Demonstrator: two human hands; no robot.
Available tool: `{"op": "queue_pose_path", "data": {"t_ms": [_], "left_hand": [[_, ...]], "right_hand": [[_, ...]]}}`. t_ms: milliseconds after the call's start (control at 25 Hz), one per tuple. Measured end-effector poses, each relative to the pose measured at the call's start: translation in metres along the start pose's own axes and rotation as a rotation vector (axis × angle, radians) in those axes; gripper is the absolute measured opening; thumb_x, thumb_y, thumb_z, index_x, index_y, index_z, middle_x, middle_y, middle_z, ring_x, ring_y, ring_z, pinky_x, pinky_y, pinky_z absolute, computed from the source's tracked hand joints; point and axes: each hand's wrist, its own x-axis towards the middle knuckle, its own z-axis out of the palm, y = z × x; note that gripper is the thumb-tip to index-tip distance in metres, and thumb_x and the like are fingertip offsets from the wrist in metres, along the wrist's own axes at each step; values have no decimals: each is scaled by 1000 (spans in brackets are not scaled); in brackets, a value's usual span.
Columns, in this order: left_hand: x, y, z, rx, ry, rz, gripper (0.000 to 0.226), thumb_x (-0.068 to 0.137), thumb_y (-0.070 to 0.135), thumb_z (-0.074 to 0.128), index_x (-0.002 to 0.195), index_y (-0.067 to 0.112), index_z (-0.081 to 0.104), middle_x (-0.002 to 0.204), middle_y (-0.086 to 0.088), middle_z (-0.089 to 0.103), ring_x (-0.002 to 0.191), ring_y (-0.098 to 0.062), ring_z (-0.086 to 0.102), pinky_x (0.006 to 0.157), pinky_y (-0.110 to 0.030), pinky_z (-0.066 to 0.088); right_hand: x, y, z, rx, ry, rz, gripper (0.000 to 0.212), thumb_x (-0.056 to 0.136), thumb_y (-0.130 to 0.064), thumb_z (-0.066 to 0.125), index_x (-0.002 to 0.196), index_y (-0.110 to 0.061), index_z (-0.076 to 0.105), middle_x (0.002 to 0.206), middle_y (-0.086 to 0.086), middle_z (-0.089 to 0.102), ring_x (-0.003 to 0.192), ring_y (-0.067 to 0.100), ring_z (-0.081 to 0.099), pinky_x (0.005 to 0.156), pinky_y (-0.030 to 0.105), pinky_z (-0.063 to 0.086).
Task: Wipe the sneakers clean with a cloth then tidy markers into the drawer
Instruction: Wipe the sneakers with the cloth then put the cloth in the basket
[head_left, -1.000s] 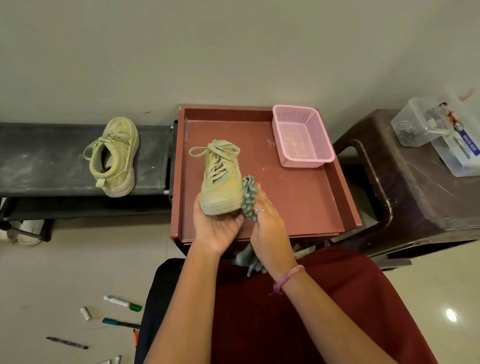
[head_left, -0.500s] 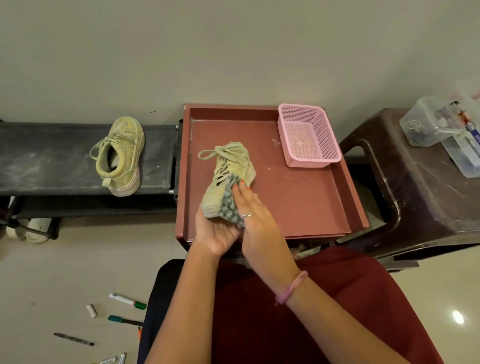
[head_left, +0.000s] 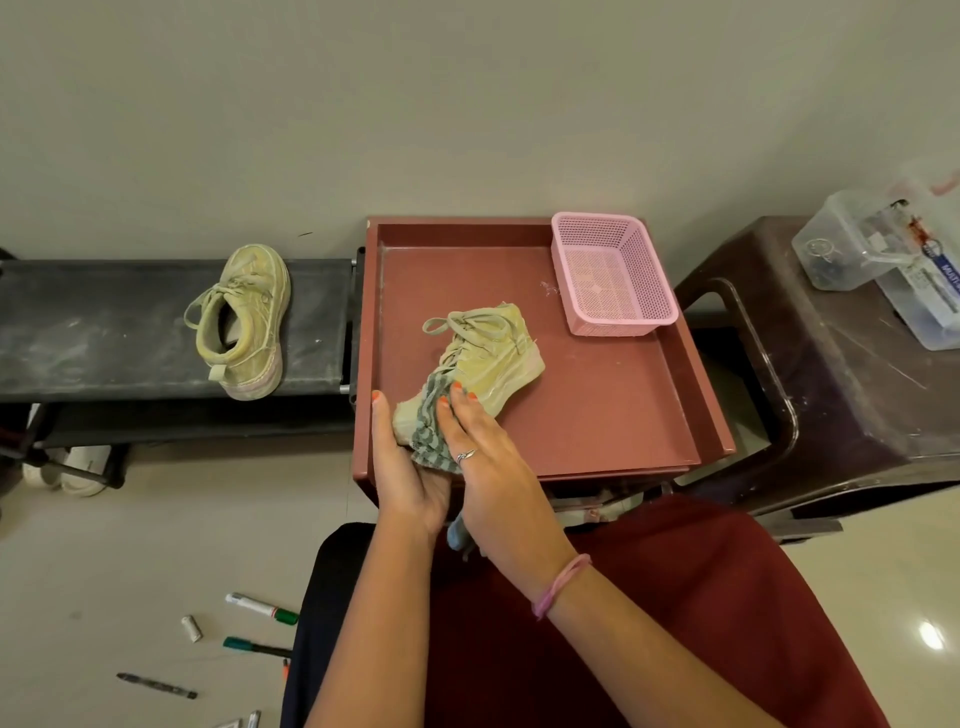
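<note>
Sneaker in hand: the pale yellow-green sneaker (head_left: 488, 358) lies tipped over the red tray (head_left: 613, 415), toe toward the person at 7 o'clock, heel and sole edge up at 2 o'clock, laces loose at 11.
Left hand: the left hand (head_left: 410, 467) cups the toe from underneath at 7 o'clock of the shoe, fingers curled up round its left side, one fingertip showing at the tray's left rim.
Right hand: the right hand (head_left: 488, 467) lies flat, fingers fairly straight, pressing the cloth (head_left: 434, 426) onto the toe and side of the shoe; fingertips point to 12.
Cloth: grey-green, wavy-patterned, sandwiched between right palm and shoe, with a tail hanging below the wrists at 6 o'clock.
Second sneaker: the other sneaker (head_left: 244, 322) rests on the dark bench (head_left: 104, 332), well apart at 9 o'clock of the tray, toe away from the person.
Markers: the markers (head_left: 260, 608) lie scattered on the floor at 7 o'clock, near the person's knee, well apart from both hands.
Basket: a pink basket (head_left: 613, 275) sits in the tray's far right corner, at 1 o'clock of the held shoe.
Side stool: a brown stool (head_left: 831, 395) stands at 3 o'clock, clear plastic boxes (head_left: 893, 260) on top.
</note>
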Motion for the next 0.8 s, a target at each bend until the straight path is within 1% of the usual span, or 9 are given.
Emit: {"op": "queue_pose_path", "data": {"t_ms": [80,200,360,440,520,600,680,760,800], "left_hand": [[-7,2,2,74,-30,52,67,86,56,51,123,2,61,119,-15,68,109,-22,66,87,-30,56],[-9,4,3,114,-25,69,64,79,46,63,127,4,59,123,-14,66,113,-21,64,87,-28,56],[-7,5,0,124,1,83,61,78,43,65,125,4,60,120,-14,67,112,-22,65,89,-29,56],[-8,5,1,140,13,94,61,79,42,65,125,3,59,118,-14,68,110,-22,66,89,-30,56],[-7,5,1,143,26,117,57,81,38,64,125,2,58,116,-15,69,108,-21,66,90,-29,56],[-4,4,1,122,25,113,54,84,35,63,125,1,57,118,-17,67,108,-22,66,90,-32,55],[0,4,-3,110,23,86,55,86,35,63,128,0,55,123,-20,64,112,-26,64,92,-36,53],[6,5,-10,113,-4,60,46,95,30,56,129,-1,54,126,-23,62,117,-31,60,95,-38,52],[7,5,-11,122,-8,55,41,98,27,52,128,-1,55,125,-23,62,116,-31,61,94,-36,53]], "right_hand": [[10,-9,-3,35,-23,39,51,91,-8,31,141,-1,36,151,14,30,143,20,20,117,31,16],[18,-4,-4,-43,-32,44,50,91,-5,31,141,-1,39,151,13,32,141,26,27,117,33,19],[20,-5,0,-52,-24,107,48,91,-4,35,139,-2,42,149,10,35,140,25,30,116,30,18],[27,-1,-1,-26,-12,209,50,90,-2,33,140,-4,42,149,10,37,140,21,28,116,30,20],[43,6,-7,9,3,343,58,88,9,38,143,-8,38,151,5,33,142,18,25,117,35,22],[50,6,-9,12,-21,412,62,88,10,38,145,-14,35,154,2,29,144,16,21,117,36,22],[41,-6,-6,-13,-72,353,57,91,-1,31,146,-17,32,155,3,25,145,18,16,119,36,16],[20,-26,-1,-36,-116,233,57,88,-10,23,142,-8,39,151,13,34,142,25,22,116,36,19],[14,-28,-2,-68,-115,181,55,87,-9,27,139,-3,43,147,17,39,140,28,27,115,36,20]]}}
